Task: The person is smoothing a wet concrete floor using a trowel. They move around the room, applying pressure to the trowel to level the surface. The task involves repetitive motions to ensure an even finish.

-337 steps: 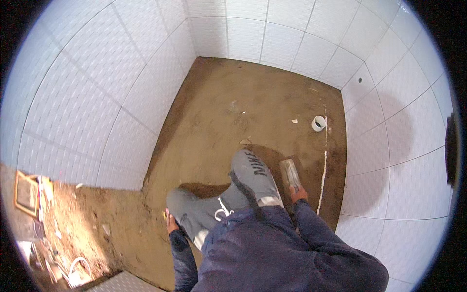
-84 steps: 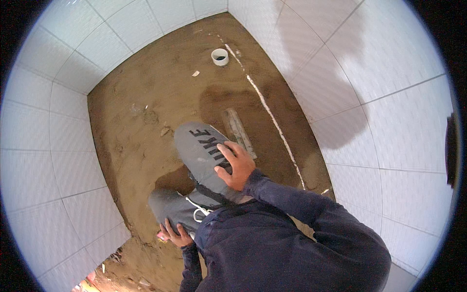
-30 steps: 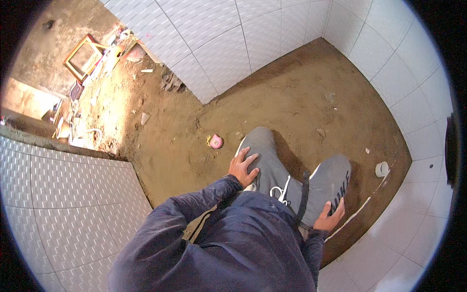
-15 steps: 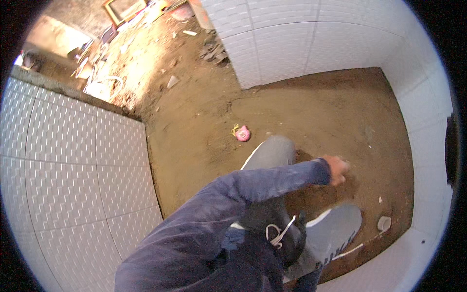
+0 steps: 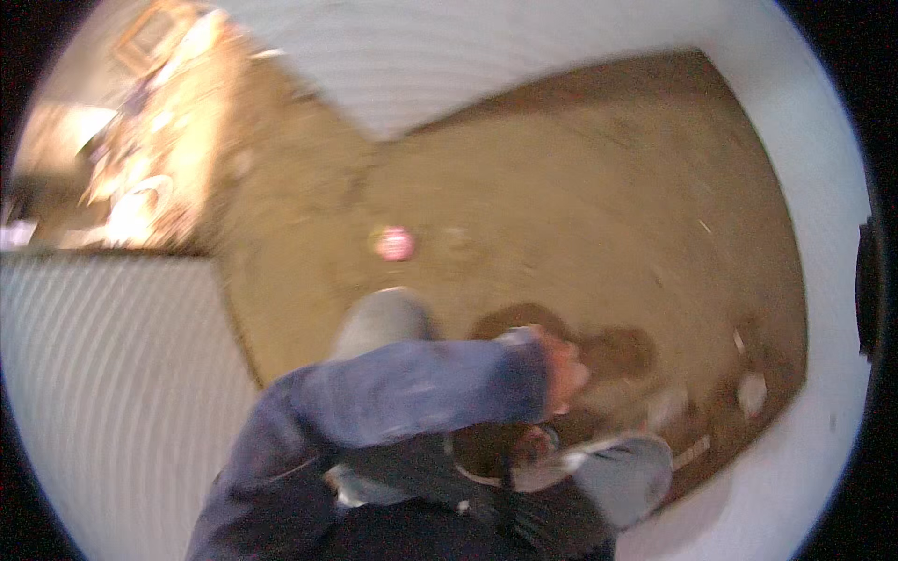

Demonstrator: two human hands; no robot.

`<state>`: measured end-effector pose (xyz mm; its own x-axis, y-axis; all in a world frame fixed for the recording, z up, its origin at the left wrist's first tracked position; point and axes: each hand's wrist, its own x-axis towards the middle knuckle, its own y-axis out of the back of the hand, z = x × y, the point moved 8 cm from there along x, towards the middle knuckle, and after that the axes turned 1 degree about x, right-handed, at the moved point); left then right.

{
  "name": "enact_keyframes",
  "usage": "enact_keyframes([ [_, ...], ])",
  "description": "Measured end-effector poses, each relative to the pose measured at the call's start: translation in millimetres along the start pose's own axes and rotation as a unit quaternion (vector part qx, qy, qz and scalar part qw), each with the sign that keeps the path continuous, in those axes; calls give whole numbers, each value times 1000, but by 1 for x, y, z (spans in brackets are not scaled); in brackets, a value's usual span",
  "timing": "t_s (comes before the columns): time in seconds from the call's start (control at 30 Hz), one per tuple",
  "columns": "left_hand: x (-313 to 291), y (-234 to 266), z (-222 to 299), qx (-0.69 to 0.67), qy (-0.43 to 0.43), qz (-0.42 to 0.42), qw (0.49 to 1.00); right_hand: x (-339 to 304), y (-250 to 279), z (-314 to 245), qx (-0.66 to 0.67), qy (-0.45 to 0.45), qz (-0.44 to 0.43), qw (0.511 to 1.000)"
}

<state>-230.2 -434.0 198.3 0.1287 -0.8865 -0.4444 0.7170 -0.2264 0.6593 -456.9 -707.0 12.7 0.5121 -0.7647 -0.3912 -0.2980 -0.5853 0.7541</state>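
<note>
My left arm, in a dark blue sleeve, reaches across my body to the right. At its end, my left hand [image 5: 565,374] hovers over the brown floor beside my knees, its fingers smeared by motion. Lower down, between my legs, part of my right hand [image 5: 535,446] seems to show; its fingers are mostly hidden and blurred. A small round pink thing with a yellow bit, perhaps a tape measure [image 5: 395,244], lies on the earth floor [image 5: 561,206] beyond my left knee [image 5: 385,318], apart from both hands.
Pale textured wall tiles stand at the left [image 5: 122,374], along the far side and at the right. A short white pipe end [image 5: 751,395] sticks up near the right wall. Through the gap at far left lie sunlit clutter and a wooden frame [image 5: 154,37].
My view has swung to the right, so the pink thing and walls appear further left. My left hand has drawn back closer to my body. Part of the right hand now seems to show.
</note>
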Motion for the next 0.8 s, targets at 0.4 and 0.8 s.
enact_keyframes([
  [0.4, -35, 30, 48, 35, -70, 30, 996, 208, -53, -142, -169, 54, 198, 964],
  [0.8, -72, 16, 47, -42, -2, 37, 998, 210, -71, -181, -161, 109, 120, 974],
])
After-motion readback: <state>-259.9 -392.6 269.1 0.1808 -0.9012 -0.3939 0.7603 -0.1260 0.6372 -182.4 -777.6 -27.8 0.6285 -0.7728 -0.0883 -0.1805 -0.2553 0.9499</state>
